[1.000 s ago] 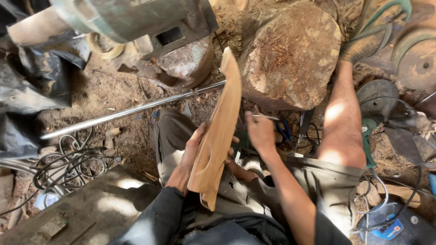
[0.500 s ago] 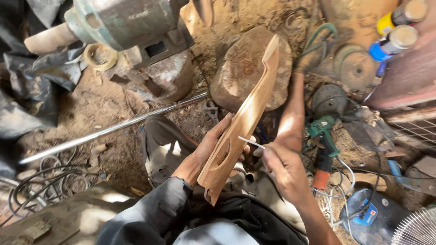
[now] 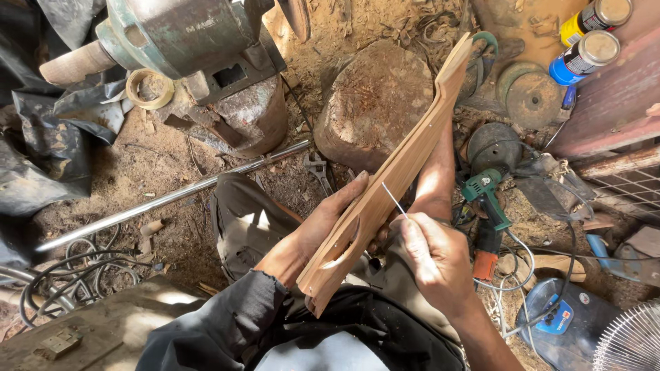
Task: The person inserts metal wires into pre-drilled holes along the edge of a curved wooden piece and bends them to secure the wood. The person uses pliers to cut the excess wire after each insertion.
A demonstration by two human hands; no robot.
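Observation:
My left hand (image 3: 311,233) grips a long shaped piece of light wood (image 3: 392,172) from the left side, with the piece tilted up and away over my lap. My right hand (image 3: 430,257) pinches a thin metal pin (image 3: 393,199) whose tip rests against the wood's face. The lower end of the wood has a curved cut-out near my left palm. My knees and dark trousers lie below both hands.
A green motor machine (image 3: 185,34) stands at the top left, a round tree stump (image 3: 375,103) ahead. A steel rod (image 3: 172,196) crosses the dirt floor. A green power drill (image 3: 485,199), spray cans (image 3: 584,41), cables (image 3: 75,268) and a fan (image 3: 629,340) lie around.
The view has swung left and closer. The wood has tilted further to the right, and my right hand has come up beside it with the thin pin against its face.

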